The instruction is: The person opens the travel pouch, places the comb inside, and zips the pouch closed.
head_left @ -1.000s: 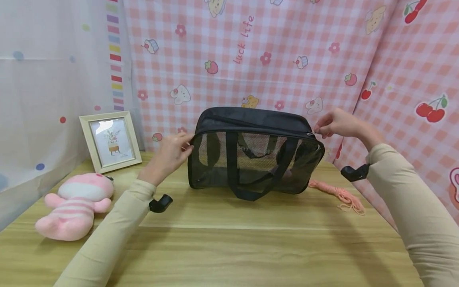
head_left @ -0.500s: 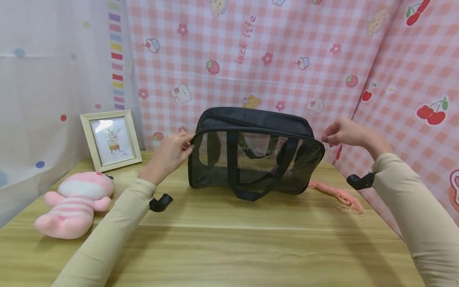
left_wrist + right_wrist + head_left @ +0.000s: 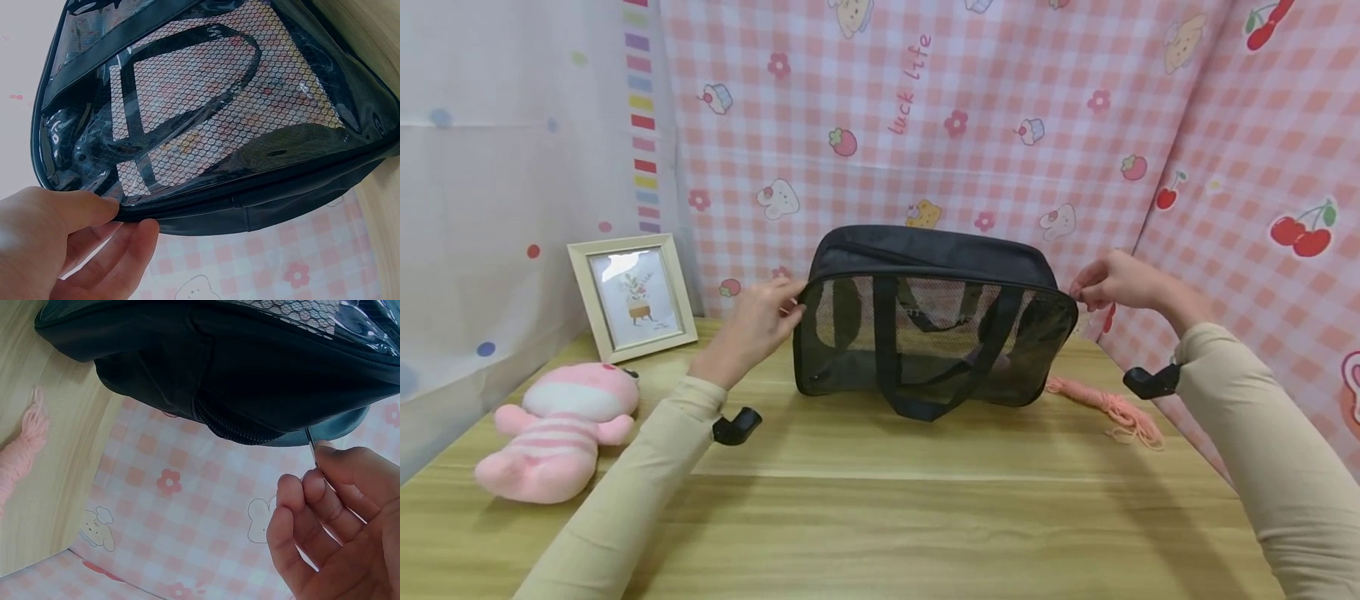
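Note:
A black bag point(image 3: 936, 258) with see-through front and mesh stands upright on the table, its strap handle point(image 3: 917, 408) hanging down in front. My left hand point(image 3: 756, 325) pinches the bag's upper left corner; in the left wrist view the thumb and fingers point(image 3: 103, 209) grip the piped edge. At the bag's right end is my right hand point(image 3: 1120, 283). The right wrist view shows its thumb and index finger pinching a metal zipper pull point(image 3: 311, 445), with a stretch of zipper teeth point(image 3: 234, 430) visible beside it. In the head view the pull is hidden.
A pink plush toy point(image 3: 553, 433) lies on the wooden table point(image 3: 880, 533) at the left. Behind it stands a cream picture frame point(image 3: 632, 296). A bundle of pink cord point(image 3: 1108, 408) lies right of the bag. Patterned cloth point(image 3: 1000, 100) hangs behind.
My right hand has moved slightly right and down, from the bag's top front corner round to its right end, taking the zipper pull along. The left hand and the bag stay put.

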Action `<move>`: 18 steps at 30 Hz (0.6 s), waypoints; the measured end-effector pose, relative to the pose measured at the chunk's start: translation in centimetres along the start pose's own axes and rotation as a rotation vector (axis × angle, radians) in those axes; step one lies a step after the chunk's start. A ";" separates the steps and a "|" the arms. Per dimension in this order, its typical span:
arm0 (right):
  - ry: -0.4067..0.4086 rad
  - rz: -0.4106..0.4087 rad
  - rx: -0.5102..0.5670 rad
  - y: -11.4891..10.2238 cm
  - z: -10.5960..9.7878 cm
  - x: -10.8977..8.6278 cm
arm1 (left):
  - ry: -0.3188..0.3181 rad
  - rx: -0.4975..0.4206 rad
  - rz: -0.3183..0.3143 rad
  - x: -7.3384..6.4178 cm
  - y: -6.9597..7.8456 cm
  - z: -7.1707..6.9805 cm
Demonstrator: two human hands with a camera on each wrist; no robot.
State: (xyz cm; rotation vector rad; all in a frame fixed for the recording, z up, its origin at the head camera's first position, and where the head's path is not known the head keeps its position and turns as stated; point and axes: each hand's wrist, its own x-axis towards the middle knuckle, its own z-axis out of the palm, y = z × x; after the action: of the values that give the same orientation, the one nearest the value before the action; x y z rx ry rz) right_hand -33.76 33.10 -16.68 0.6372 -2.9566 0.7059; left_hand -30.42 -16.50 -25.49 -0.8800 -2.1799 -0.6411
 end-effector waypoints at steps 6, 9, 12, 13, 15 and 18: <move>-0.005 0.000 -0.038 0.6 0.2 -0.4 | 0.001 -0.002 -0.002 0.0 0.1 0.1; -0.023 0.016 -0.056 1.3 0.6 -0.6 | 0.006 -0.001 0.003 0.0 0.0 0.0; -0.047 0.030 -0.045 1.9 1.1 -0.8 | 0.011 0.003 0.009 0.1 0.0 -0.1; -0.052 0.033 -0.035 2.1 1.3 -0.8 | 0.009 0.004 0.010 0.1 0.0 -0.1; -0.052 0.033 -0.025 2.4 1.5 -0.8 | 0.004 0.004 0.010 0.1 0.0 -0.1; -0.049 0.013 -0.023 2.4 1.7 -0.6 | 0.001 -0.002 0.004 0.0 -0.1 -0.1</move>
State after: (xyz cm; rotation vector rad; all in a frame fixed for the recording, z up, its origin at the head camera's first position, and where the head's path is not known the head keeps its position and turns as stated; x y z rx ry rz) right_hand -34.06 34.49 -19.30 0.6435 -3.0111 0.6654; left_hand -30.49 -16.60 -25.42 -0.8847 -2.1759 -0.6419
